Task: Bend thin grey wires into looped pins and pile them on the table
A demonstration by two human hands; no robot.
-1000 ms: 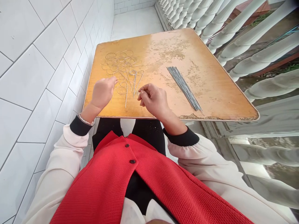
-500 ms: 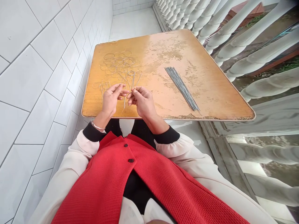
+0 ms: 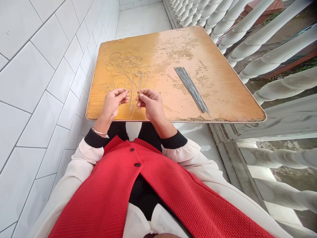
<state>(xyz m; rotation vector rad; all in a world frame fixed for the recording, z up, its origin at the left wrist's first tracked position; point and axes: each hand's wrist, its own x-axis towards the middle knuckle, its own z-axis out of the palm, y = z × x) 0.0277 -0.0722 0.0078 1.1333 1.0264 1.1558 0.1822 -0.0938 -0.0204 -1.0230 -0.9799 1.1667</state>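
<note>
A wooden board (image 3: 158, 49) with a worn, flaking orange surface lies across my lap. My left hand (image 3: 113, 103) and my right hand (image 3: 150, 104) are close together at its near edge, with fingertips curled. My right fingers pinch a thin wire (image 3: 133, 112) that runs down past the board's edge. Whether my left fingers grip it is too fine to tell. Just beyond my hands lies a tangle of looped silver wire (image 3: 126, 64). A small twisted wire piece (image 3: 107, 86) rests left of my left hand. Far to the right lies a bundle of straight grey wires (image 3: 190, 89).
White tiled wall (image 3: 42, 89) runs along the left side of the board. A white balustrade (image 3: 257, 43) stands to the right. Tiled floor (image 3: 141, 23) shows beyond the board. My dark trousers and red waistcoat fill the space below its near edge.
My right hand has moved left toward my left hand, and the two now meet near the middle of the near edge. The view has tilted slightly, and the small twisted wire piece now shows at left.
</note>
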